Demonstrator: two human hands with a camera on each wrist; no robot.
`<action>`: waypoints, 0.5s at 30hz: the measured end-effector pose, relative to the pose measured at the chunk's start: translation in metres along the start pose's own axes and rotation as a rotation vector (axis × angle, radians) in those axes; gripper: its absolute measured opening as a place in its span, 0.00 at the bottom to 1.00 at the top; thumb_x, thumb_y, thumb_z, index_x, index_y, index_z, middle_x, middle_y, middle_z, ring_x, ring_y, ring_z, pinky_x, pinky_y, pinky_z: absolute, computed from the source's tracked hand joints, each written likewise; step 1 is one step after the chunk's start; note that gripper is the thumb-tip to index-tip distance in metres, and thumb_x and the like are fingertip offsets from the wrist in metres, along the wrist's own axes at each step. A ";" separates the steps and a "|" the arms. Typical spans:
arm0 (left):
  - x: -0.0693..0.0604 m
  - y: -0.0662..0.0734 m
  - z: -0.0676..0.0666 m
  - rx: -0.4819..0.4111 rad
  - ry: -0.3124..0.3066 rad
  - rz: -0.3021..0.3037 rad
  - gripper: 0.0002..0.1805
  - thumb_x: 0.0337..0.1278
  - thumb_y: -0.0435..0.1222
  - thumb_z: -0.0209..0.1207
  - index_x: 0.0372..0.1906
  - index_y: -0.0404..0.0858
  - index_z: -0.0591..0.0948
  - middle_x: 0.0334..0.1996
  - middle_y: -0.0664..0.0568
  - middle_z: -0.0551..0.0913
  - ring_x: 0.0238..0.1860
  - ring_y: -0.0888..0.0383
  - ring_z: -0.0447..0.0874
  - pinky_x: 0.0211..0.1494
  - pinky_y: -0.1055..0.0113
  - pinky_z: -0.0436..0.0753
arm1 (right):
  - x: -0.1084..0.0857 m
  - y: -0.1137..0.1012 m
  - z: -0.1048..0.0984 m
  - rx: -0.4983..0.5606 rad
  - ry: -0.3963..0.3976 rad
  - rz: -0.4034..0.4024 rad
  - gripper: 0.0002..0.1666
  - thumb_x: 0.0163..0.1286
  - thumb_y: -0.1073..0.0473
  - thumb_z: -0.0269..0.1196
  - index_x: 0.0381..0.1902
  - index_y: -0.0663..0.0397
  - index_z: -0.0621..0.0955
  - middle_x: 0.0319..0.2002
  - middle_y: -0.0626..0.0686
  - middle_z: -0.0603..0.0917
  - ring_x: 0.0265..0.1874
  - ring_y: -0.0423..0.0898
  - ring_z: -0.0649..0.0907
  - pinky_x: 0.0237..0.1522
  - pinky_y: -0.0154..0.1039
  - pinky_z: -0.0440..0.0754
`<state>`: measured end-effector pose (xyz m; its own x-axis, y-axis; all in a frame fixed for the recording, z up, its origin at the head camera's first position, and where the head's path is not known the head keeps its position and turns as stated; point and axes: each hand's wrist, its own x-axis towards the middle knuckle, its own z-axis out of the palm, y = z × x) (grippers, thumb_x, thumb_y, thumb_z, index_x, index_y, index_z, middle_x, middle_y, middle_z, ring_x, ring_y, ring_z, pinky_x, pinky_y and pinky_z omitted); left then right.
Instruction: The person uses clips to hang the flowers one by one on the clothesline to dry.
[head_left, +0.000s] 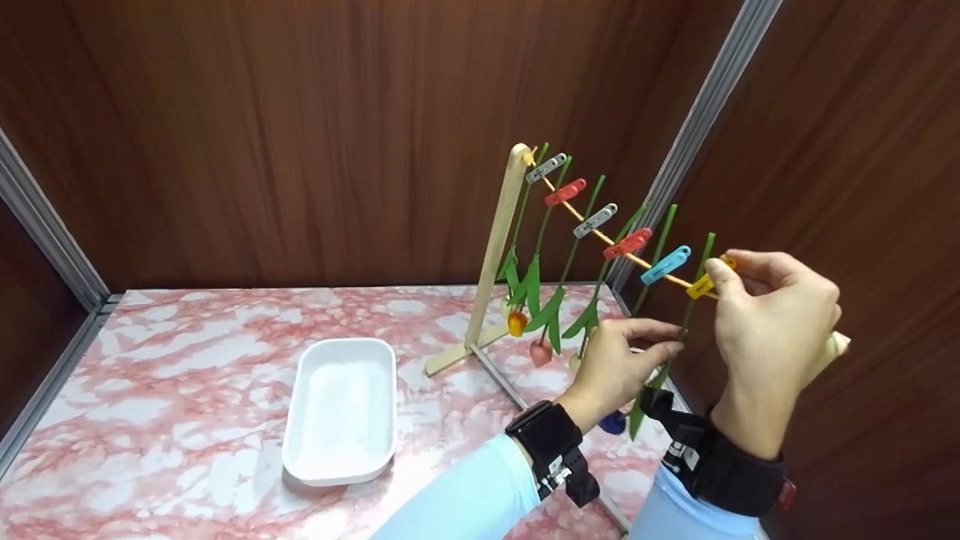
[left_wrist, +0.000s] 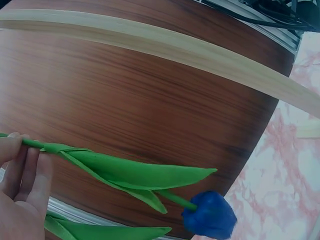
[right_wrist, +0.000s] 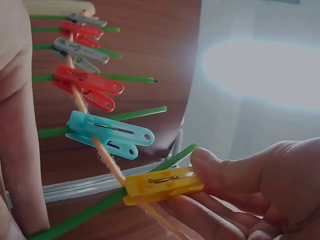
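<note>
My right hand (head_left: 776, 322) pinches the handle end of a yellow clothespin (right_wrist: 160, 186) on an orange string (right_wrist: 107, 160). The pin's jaws sit at the string, across a green stem (right_wrist: 85, 215). Lower down, my left hand (head_left: 619, 364) pinches the stem of a blue artificial tulip (left_wrist: 210, 215), which hangs head down with its green leaves (left_wrist: 150, 172) below the fingers. Beside the yellow pin, a light blue clothespin (head_left: 666, 265) clips another stem to the string. Red pins (head_left: 628, 244) and grey pins (head_left: 596, 220) hold further stems along it.
The string is tied to a wooden post (head_left: 496, 247) on a crosswise foot (head_left: 448, 360). Orange (head_left: 517, 324) and pink tulips (head_left: 541, 352) hang near the post. A white tray (head_left: 341, 409) stands left on the marbled table (head_left: 187, 420). Brown panels (head_left: 300, 135) enclose the back and sides.
</note>
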<state>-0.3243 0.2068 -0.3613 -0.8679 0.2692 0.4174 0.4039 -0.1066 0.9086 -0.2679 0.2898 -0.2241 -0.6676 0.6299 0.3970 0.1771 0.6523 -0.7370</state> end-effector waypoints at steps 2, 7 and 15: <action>0.000 -0.001 0.001 0.007 -0.002 0.002 0.10 0.67 0.33 0.72 0.51 0.37 0.94 0.49 0.48 0.96 0.44 0.76 0.89 0.49 0.82 0.86 | 0.000 0.003 0.002 -0.005 -0.001 -0.004 0.13 0.72 0.42 0.73 0.50 0.35 0.94 0.25 0.19 0.86 0.34 0.17 0.73 0.77 0.57 0.59; 0.000 -0.003 0.002 0.045 0.022 0.002 0.10 0.66 0.34 0.74 0.49 0.39 0.95 0.47 0.50 0.96 0.46 0.76 0.89 0.50 0.84 0.84 | -0.001 0.007 0.007 -0.006 -0.025 -0.043 0.17 0.73 0.47 0.73 0.54 0.47 0.93 0.36 0.38 0.95 0.28 0.15 0.76 0.61 0.28 0.72; 0.000 -0.003 0.002 0.012 0.022 -0.018 0.10 0.69 0.34 0.72 0.51 0.39 0.94 0.48 0.50 0.96 0.47 0.75 0.90 0.49 0.83 0.86 | -0.006 0.001 0.007 -0.043 -0.041 -0.006 0.25 0.75 0.43 0.71 0.64 0.44 0.89 0.59 0.51 0.92 0.58 0.43 0.92 0.76 0.46 0.63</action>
<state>-0.3248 0.2087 -0.3638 -0.8811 0.2496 0.4018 0.3920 -0.0901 0.9156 -0.2685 0.2833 -0.2309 -0.6972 0.6092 0.3779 0.2036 0.6737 -0.7104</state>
